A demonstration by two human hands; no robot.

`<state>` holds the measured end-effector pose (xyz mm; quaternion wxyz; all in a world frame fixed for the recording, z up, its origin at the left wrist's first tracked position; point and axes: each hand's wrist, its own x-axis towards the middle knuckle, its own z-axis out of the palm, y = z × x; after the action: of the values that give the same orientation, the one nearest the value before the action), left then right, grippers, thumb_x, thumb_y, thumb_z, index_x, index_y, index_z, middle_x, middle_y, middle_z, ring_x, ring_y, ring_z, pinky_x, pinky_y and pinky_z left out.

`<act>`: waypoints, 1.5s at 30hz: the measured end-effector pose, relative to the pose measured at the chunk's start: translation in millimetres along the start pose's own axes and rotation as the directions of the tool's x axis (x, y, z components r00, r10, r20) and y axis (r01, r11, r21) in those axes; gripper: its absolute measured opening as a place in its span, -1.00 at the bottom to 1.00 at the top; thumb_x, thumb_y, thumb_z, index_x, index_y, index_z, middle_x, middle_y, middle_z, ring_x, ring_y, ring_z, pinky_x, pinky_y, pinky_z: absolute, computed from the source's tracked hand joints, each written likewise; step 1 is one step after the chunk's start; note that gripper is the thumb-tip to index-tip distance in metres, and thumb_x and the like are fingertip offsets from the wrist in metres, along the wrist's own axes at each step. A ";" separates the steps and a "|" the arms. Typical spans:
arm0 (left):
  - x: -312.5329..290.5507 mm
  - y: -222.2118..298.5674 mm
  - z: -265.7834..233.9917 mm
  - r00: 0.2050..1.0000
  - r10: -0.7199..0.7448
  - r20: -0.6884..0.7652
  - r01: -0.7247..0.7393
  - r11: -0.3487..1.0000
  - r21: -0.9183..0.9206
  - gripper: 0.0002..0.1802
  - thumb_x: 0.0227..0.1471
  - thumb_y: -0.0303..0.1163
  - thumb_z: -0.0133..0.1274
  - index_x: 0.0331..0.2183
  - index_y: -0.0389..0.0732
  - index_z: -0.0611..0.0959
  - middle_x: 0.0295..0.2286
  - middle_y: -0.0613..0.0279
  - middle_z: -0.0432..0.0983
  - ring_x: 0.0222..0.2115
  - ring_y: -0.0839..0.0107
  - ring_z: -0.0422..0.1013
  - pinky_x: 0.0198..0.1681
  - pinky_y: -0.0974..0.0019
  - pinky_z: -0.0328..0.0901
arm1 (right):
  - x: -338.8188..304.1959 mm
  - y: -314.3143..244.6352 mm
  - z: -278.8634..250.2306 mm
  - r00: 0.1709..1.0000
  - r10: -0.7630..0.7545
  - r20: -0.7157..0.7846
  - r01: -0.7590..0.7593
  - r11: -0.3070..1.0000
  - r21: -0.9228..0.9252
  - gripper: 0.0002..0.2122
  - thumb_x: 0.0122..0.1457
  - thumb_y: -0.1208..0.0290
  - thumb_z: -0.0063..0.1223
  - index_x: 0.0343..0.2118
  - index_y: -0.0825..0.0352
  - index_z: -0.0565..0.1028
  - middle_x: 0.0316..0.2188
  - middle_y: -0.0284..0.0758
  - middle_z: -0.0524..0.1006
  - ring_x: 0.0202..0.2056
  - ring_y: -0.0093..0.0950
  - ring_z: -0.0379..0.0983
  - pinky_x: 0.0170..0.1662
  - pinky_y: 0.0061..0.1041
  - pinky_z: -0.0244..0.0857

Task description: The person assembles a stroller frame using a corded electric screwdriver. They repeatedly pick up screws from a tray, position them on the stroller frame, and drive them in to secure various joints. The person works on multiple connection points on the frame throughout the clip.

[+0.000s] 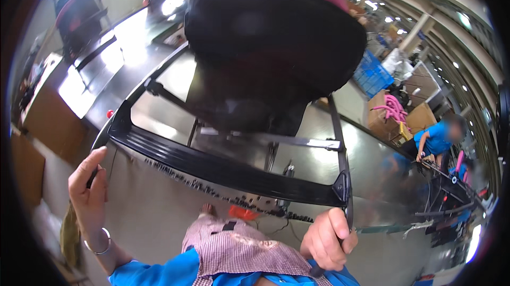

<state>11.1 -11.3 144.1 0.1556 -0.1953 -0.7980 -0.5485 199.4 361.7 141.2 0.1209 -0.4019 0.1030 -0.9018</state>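
Note:
Before me a black tubular frame (344,166), like that of a stroller, stands tilted across a metal-topped table. A ribbed black plastic crosspiece (223,166) joins its two side tubes at the near end. A large black fabric piece (276,41) covers the far part and hides what lies under it. My left hand (89,193) is closed on the curved end of the left tube, thumb along its outside. The right tube's lower end is wrapped by the fingers of my right hand (328,239).
Beneath the crosspiece runs a row of small dark parts (196,184) along the table's near edge. Cardboard boxes (53,121) stand on the left. At right are a blue crate (373,73), pink tubes (392,109) in a carton, and a co-worker (438,137) handling another black frame.

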 end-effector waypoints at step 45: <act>31.2 -303.1 316.5 0.501 -0.236 0.833 0.019 0.965 0.262 -0.75 -0.02 -0.44 0.09 -0.22 -0.15 0.67 -0.29 0.09 0.59 -0.33 0.17 0.53 -0.22 0.24 0.41 | -266.8 -34.8 -276.2 -0.391 -0.632 -0.669 -0.873 0.484 0.053 -0.60 0.11 0.07 0.12 -0.30 0.39 0.42 -0.42 -0.16 0.56 -0.37 -0.27 0.55 -0.33 -0.26 0.44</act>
<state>-173.3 191.8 -199.1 -0.2798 -0.3625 -0.8372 -0.2989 160.5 499.5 -216.8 -0.0510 0.5749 0.6297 -0.5200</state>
